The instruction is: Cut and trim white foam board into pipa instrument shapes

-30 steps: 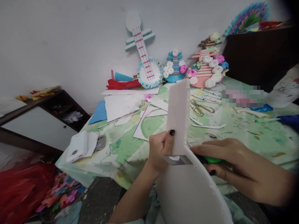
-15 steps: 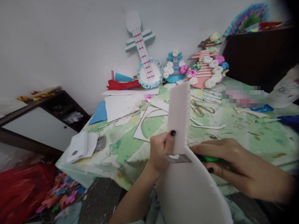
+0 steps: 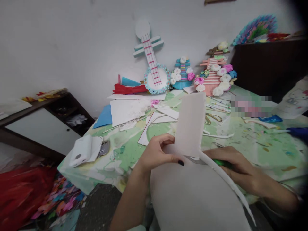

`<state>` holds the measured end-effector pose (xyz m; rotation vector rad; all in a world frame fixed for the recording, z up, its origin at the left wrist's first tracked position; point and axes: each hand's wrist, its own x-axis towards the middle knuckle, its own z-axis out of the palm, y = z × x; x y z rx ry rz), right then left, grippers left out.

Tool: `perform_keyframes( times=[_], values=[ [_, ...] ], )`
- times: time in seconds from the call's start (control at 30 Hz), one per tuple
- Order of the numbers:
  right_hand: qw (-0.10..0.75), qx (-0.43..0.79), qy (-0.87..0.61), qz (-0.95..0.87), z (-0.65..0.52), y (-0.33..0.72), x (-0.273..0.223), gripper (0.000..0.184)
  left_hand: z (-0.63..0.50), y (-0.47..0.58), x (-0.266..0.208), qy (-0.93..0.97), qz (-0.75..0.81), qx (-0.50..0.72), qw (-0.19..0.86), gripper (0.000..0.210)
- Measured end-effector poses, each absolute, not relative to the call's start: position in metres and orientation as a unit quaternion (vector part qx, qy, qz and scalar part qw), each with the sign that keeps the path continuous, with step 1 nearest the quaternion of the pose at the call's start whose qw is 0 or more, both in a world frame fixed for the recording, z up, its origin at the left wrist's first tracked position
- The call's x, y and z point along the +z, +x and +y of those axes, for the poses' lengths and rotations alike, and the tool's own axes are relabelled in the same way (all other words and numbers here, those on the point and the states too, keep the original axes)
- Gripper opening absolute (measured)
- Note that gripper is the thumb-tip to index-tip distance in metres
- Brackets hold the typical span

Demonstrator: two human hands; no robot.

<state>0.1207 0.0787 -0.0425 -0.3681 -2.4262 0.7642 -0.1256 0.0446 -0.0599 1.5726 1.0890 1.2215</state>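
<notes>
A large white foam board cutout (image 3: pixel 197 192), with a straight neck and a wide rounded body, stands tilted up from my lap. My left hand (image 3: pixel 156 154) grips it where neck meets body, thumb on the near face and fingers behind the edge. Closed around a green-handled craft knife (image 3: pixel 220 163), my right hand (image 3: pixel 238 166) is at the board's right edge; the blade cannot be made out. A thin white foam strip (image 3: pixel 231 183) runs along that curved edge, its lower end hanging away. At the neck's base lies a flat grey patch (image 3: pixel 196 159).
Paint-stained green cloth covers the table (image 3: pixel 125 144). On it are gold-handled scissors (image 3: pixel 214 118), several markers (image 3: pixel 218 107), white offcuts (image 3: pixel 156 117), a phone (image 3: pixel 104 148) and a white box-shaped device (image 3: pixel 81 150). Decorated model instruments (image 3: pixel 157 78) lean against the wall. A low cabinet (image 3: pixel 43 125) stands left.
The board has turned and shifted slightly right. My left hand has opened its grip wider, its thumb now lower. My right hand stays by the edge, where a loose strip now shows.
</notes>
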Motion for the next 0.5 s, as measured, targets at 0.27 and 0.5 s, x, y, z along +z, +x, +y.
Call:
perform_keyframes(
  times=[0.27, 0.5],
  values=[
    [0.309, 0.286, -0.181, -0.889, 0.084, 0.132, -0.073, 0.034, 0.045, -0.128, -0.057, 0.619, 0.403, 0.484, 0.469, 0.046],
    [0.34, 0.244, -0.164, -0.893, 0.08, 0.131, -0.064, 0.036, 0.04, -0.12, -0.052, 0.634, 0.435, 0.474, 0.429, 0.04]
  ],
)
